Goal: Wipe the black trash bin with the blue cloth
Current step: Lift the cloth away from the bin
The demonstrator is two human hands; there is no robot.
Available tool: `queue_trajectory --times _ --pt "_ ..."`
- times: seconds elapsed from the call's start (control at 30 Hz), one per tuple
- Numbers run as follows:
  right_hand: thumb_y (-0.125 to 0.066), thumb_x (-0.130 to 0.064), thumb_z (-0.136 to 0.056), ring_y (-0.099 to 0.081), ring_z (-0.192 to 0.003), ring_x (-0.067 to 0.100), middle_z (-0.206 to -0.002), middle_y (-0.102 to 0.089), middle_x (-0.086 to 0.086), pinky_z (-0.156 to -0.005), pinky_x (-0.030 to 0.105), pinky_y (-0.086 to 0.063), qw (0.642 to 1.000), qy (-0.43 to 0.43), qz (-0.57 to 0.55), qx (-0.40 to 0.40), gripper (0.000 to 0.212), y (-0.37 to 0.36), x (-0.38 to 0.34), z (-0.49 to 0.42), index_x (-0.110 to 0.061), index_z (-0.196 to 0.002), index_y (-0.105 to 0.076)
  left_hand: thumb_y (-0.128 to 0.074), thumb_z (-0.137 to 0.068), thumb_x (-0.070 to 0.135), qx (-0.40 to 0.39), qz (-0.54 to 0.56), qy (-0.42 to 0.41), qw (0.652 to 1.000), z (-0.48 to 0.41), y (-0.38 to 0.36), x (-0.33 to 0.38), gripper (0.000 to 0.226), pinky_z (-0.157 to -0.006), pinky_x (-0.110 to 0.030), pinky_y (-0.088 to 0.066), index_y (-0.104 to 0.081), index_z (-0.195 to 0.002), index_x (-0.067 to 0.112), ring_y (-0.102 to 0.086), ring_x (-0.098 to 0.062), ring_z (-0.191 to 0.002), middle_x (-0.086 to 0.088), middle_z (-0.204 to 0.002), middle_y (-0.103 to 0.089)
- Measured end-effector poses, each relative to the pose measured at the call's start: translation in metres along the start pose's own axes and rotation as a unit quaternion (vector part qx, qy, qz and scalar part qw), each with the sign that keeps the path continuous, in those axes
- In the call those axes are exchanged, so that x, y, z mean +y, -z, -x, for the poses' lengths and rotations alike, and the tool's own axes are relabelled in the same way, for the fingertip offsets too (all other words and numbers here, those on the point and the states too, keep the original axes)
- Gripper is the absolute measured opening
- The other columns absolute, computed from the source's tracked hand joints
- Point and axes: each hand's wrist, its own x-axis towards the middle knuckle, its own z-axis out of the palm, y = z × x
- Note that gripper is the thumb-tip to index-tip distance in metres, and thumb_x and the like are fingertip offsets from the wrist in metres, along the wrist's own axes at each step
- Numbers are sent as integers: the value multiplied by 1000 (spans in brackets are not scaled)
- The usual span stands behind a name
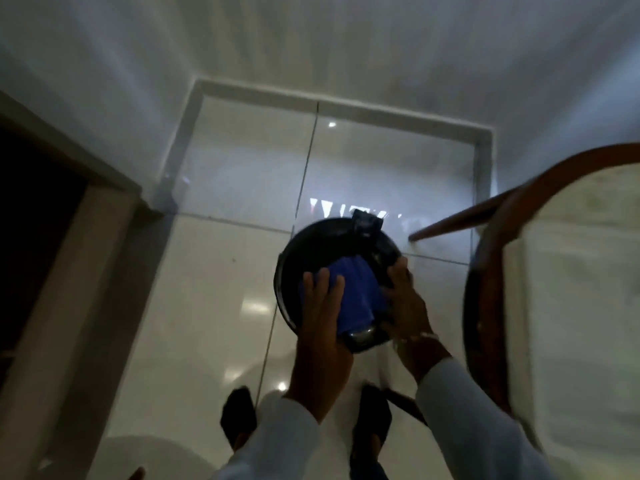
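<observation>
Head view, looking steeply down. A round black trash bin (311, 258) stands on a glossy pale tiled floor (207, 306), slightly right of the frame's centre. A blue cloth (353, 299) lies across the top of the bin, draped from its middle toward the lower rim. The left hand (323, 306) lies flat on the cloth's left part, fingers (322, 282) extended and slightly spread, pressing the cloth down rather than pinching it. The right hand (403, 299) sits at the bin's right rim, fingers curled over the edge just beside the cloth; whether it grips the rim alone or a fold of cloth as well cannot be told through the blur. Both forearms wear light sleeves (460, 403) entering from the lower edge. A dark clip-like part (365, 223) projects at the bin's upper rim. Two dark shoes (239, 417) appear below the bin, near the bottom of the frame. At right, a wooden chair (491, 271) with a pale cushion fills the frame's edge, one leg reaching toward the bin. A doorframe (69, 271) runs down the left side; white walls (311, 46) meet in a corner at the top.
</observation>
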Motion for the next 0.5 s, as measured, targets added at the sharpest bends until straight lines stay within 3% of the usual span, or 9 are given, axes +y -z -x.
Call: queue_trajectory --times 0.07,0.17,0.23,0.3,0.37,0.5 --pt "-57 -42 -84 -69 -99 28 -113 -72 11 -77 38 -60 984 -42 -147 -96 33 16 -33 64 -21 -106 -69 -53 -87 -7 -71 -7 -75 995 7 20 55 64 -121 -49 -12 -27 -143 11 3 -22 -149 -9 -157 -16" --pt "-64 -14 -74 -66 -103 36 -116 -68 20 -82 44 -56 978 8 -203 -56 49 64 -64 137 -6 -122 -59 -57 -85 11 -169 -51 -156 972 31 27 133 77 -122 -50 -8 -14 -148 20 11 -25 -149 -6 -161 0" --pt "-62 -7 -78 -62 -108 43 -119 -64 25 -87 50 -53 968 28 -247 -30 47 102 -73 164 -2 -124 -56 -56 -83 24 -189 -13 -118 975 40 19 177 77 -119 -47 -19 -15 -148 27 -1 -26 -149 -3 -162 2" --pt "-60 -8 -85 -61 -108 44 -119 -64 25 -85 50 -54 963 30 -269 -4 40 137 -79 180 -3 -124 -56 -60 -85 28 -160 83 -2 984 41 2 221 59 -109 -45 -41 -34 -138 30 -36 -25 -137 -5 -153 -29" --pt "-62 -11 -86 -63 -106 43 -116 -66 23 -85 52 -55 969 43 -238 52 33 163 -85 181 -7 -118 -59 -64 -85 15 -93 113 68 987 36 -22 252 47 -95 -40 -51 -47 -127 24 -54 -23 -117 -5 -130 -52" --pt "-64 -13 -86 -62 -100 40 -104 -65 14 -88 57 -53 977 102 16 186 17 200 -90 148 -14 -102 -59 -56 -84 1 -105 65 94 988 31 -72 282 45 -100 -39 -48 -50 -124 19 -52 -23 -119 -7 -129 -54"
